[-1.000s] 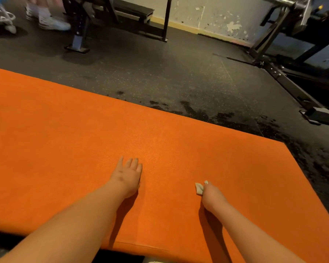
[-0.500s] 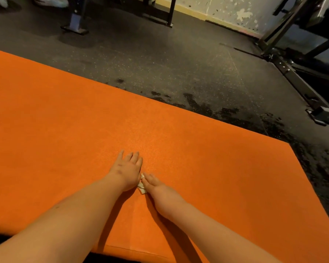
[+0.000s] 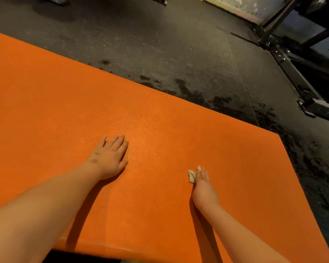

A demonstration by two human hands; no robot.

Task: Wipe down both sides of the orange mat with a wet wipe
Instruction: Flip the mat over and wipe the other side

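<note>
The orange mat [image 3: 65, 103] lies flat on the dark floor and fills most of the head view. My left hand [image 3: 110, 156] rests flat on it near the middle, fingers straight and together. To the right, my right hand [image 3: 203, 186] presses a small crumpled white wet wipe [image 3: 192, 175] against the mat; the wipe sticks out at the fingertips, and most of it is hidden under the hand.
Dark speckled rubber floor [image 3: 160, 44] with wet dark patches [image 3: 226, 103] runs along the mat's far edge. A black metal gym machine frame [image 3: 292, 73] stands at the right. The mat's right edge lies near the wet patches.
My right hand slid with the wipe leftward to beside my left hand, then back to the right. My left hand stayed flat in place. The camera tilted lower.
</note>
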